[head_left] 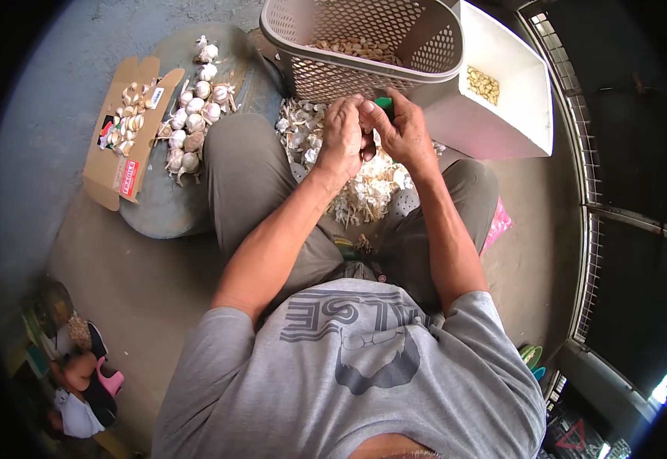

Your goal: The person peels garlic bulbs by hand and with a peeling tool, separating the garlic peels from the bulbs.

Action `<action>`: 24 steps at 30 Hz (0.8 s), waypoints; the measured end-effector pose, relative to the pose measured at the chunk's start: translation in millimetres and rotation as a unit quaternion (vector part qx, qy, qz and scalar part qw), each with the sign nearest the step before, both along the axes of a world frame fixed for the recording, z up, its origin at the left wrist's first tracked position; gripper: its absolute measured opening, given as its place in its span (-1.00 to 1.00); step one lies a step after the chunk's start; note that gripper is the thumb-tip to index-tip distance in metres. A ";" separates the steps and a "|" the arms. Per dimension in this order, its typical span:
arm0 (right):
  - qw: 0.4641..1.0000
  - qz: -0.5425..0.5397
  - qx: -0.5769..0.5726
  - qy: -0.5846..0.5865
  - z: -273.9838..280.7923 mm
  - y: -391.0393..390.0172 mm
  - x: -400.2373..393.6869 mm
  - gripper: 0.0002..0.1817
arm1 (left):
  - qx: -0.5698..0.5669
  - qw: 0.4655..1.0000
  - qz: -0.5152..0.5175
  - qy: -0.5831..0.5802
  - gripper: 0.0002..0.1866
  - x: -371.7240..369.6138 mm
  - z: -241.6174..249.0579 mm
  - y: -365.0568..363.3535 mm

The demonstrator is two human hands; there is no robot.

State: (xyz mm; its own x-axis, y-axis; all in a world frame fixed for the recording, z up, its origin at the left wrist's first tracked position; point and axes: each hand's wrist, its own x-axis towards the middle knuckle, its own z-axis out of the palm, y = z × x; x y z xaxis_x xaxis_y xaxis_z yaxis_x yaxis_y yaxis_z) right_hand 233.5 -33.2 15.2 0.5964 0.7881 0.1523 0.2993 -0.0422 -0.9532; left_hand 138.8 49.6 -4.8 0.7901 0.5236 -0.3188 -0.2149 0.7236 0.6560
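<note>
My left hand and my right hand meet above a pile of garlic skins between my knees. Fingers of my right hand are closed on a small green-handled tool. My left hand is closed as well, its fingertips touching the right thumb; what it pinches is hidden. Whole garlic bulbs lie on a round bluish board to the left. Beside them, loose cloves rest in an open cardboard box.
A perforated grey-brown basket stands just beyond my hands with cloves inside. To its right is a white foam box holding peeled cloves. A metal grille runs down the right side. Another person is at the lower left.
</note>
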 end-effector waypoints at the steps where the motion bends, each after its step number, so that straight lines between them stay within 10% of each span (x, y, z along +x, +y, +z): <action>1: 1.000 -0.004 -0.015 -0.020 0.2 -1.2 0.7 -0.61 | -0.001 1.000 -0.001 0.008 -0.66 0.2 -1.8 -0.7; 13: 0.998 -0.055 -0.022 -0.029 -7.1 -13.5 8.3 -0.70 | -0.056 0.997 -0.034 0.047 -0.73 1.4 7.6 4.8; 24: 0.963 0.111 -0.026 0.243 32.6 -41.0 46.0 -0.84 | -0.067 0.993 -0.094 0.009 -0.74 7.5 5.7 8.5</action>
